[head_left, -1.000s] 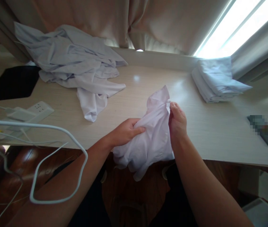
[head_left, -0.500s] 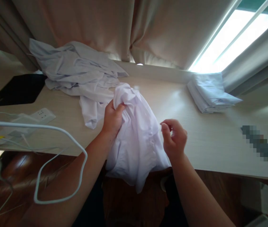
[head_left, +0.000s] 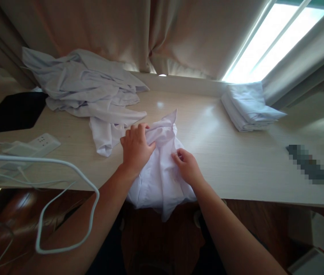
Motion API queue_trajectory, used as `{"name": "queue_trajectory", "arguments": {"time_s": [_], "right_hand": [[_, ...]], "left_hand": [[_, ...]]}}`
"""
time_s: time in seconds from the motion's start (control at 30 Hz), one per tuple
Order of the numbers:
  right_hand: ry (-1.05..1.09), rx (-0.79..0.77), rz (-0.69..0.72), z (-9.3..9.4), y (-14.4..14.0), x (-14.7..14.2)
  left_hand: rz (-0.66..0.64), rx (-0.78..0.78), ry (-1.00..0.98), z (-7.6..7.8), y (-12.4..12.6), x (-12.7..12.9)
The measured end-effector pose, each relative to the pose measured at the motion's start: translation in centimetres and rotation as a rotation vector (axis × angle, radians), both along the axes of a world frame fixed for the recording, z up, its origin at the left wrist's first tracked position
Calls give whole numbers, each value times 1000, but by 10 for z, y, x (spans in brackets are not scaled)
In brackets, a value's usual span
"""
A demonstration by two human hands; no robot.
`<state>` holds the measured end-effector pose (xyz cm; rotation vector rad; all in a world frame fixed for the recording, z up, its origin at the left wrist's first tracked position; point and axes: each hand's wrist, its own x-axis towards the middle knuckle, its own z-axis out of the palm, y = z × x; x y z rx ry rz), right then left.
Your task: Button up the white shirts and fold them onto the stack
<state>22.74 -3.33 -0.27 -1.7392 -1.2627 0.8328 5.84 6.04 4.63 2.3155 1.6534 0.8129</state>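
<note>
A crumpled white garment lies on the near edge of the pale wooden desk, with its lower part hanging over the edge. My left hand grips a bunched fold at the garment's upper left. My right hand pinches the cloth at its middle right, fingers closed on the fabric. Both forearms reach in from below.
A heap of loose white clothes sits at the back left. A folded white stack rests at the back right by the window. A power strip with white cables, a black pad and a blurred dark object also lie on the desk.
The garment has come down from the air onto the desk edge. My left hand lowered with its fold, and my right hand moved left and took hold of the cloth.
</note>
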Motion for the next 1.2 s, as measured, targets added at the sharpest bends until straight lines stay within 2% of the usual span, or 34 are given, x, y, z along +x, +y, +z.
{"name": "queue_trajectory", "arguments": {"time_s": [0.1,0.2,0.33,0.5,0.57,0.7,0.77,0.9,1.03,1.2], "right_hand": [[60,51,-44,-3,2,1],[138,90,-74,-7,2,0],[381,104,-111,-10,1,-2],[602,89,-176,-7,1,-4],[672,91,-176,-3,1,-6],[818,111,-172,5,1,-10],[857,138,-185,9,1,-12],[901,188,-196,16,0,-16],[960,197,-162,17,0,-19],[991,227,-147,11,3,-23]], "left_hand": [[-108,-25,18,7,-9,2],[-196,-69,49,3,-15,3],[-166,-42,99,-8,-11,-1],[-173,-99,129,-22,3,-4],[-198,-108,40,-24,5,-3],[-234,-194,-282,-25,4,0],[-234,-297,-456,-27,2,2],[-252,-598,-761,-31,-2,5],[-301,-788,-916,-31,-9,10],[-317,-880,-1031,-30,-15,14]]}}
